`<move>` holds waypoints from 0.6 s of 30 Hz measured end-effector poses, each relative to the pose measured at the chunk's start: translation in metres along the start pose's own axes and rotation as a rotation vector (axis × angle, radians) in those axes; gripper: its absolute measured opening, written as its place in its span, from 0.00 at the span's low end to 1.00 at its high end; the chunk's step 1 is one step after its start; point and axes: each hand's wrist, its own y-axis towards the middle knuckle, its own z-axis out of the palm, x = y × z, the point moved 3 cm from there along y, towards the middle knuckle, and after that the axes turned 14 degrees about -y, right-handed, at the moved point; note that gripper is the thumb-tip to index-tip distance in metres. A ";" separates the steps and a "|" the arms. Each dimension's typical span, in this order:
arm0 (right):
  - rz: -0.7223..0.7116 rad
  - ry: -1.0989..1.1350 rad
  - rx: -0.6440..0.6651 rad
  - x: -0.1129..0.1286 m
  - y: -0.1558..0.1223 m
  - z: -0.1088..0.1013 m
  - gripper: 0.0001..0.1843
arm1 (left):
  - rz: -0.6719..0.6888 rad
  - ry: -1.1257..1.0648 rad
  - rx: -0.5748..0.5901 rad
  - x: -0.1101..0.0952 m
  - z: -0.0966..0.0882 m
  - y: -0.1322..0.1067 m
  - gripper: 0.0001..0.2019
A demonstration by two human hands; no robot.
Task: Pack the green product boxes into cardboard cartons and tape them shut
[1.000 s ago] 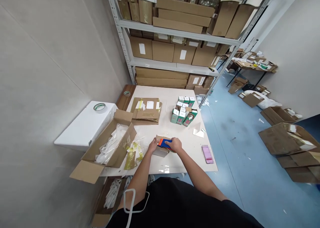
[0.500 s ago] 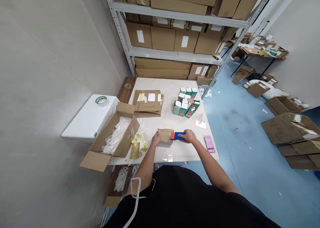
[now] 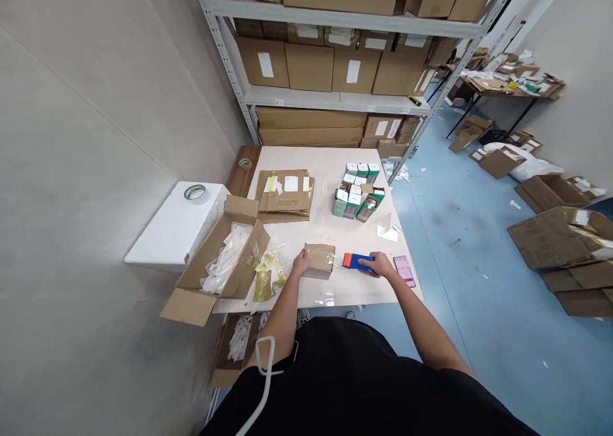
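A small brown cardboard box rests on the white table in front of me. My left hand grips its left end, fingers closed over the edge. To the right of the box, my right hand is wrapped round a blue and orange tape dispenser. Clear tape stretches from the box's right edge to the dispenser, which stands a short gap away. Beyond them sits a cluster of green and white small boxes. A pink-screened phone lies just right of my right hand.
Flattened cardboard lies stacked at the table's back left. An open carton with white bags stands at the left, beside crumpled tape scraps. A tape roll rests on a white surface. A shelf rack of cartons rises behind.
My right hand has pulled the tape dispenser to the right, away from the box edge, drawing out tape. My left hand stays on the box.
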 end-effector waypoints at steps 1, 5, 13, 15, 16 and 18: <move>0.010 0.002 -0.003 -0.001 0.000 0.004 0.27 | -0.001 0.000 -0.001 0.000 0.000 0.001 0.26; 0.058 -0.066 -0.010 0.012 -0.001 0.019 0.24 | -0.013 -0.008 -0.002 -0.001 0.000 0.003 0.27; 0.093 -0.193 0.022 0.028 -0.004 0.049 0.27 | -0.009 -0.072 -0.018 -0.004 0.004 0.001 0.27; 0.073 -0.227 0.028 0.025 0.001 0.048 0.27 | -0.006 -0.066 -0.023 -0.005 0.006 0.003 0.27; 0.060 -0.248 0.031 0.026 0.004 0.046 0.27 | -0.007 -0.062 -0.026 -0.005 0.006 0.003 0.27; 0.027 -0.278 0.039 0.030 0.011 0.042 0.28 | -0.008 -0.056 -0.025 -0.005 0.005 0.004 0.27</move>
